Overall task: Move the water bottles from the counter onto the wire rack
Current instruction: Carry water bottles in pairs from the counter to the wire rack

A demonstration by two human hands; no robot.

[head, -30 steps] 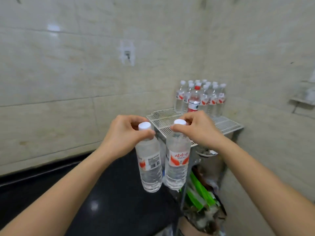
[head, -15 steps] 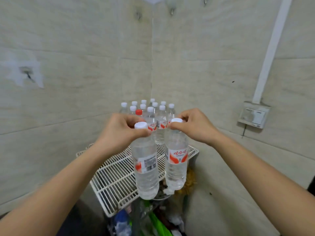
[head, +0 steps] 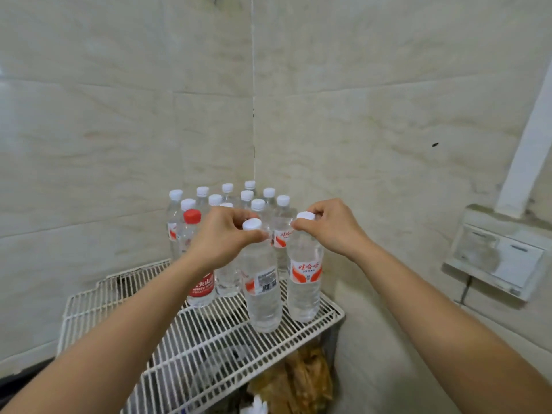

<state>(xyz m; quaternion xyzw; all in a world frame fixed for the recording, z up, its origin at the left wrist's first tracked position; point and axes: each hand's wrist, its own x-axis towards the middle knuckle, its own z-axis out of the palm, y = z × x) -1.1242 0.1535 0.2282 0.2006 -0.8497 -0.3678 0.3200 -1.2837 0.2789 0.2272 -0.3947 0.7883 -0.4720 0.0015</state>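
Observation:
My left hand grips the neck of a clear water bottle with a white cap and a barcode label. My right hand holds a second bottle by its cap; its label is red and white. Both bottles stand upright with their bases at the white wire rack, near its right front edge. Behind them, in the corner, stand several white-capped bottles and one red-capped bottle with a red label.
Tiled walls meet in a corner right behind the rack. A wall box with a white conduit sits to the right. Bags and clutter lie under the rack. The rack's left front wire area holds nothing.
Both hands have carried the two bottles forward and down from mid-air to the rack's surface. The view has turned from the dark counter toward the corner.

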